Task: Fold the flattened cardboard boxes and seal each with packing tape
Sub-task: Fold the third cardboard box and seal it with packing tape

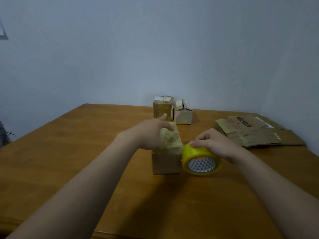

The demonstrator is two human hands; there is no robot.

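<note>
The left hand [151, 133] presses flat on the box [165, 163], likely light and crushable, while the right hand [215, 144] grips the stiff tape roll [202, 161] across its rim.

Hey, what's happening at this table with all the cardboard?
A person is sealing a small cardboard box with tape. Their left hand presses on the box's top, where shiny tape already lies. Their right hand holds a yellow roll of tape right beside the box. Two more folded boxes stand at the far side of the table. A pile of flat boxes lies to the right, not yet folded.
</note>
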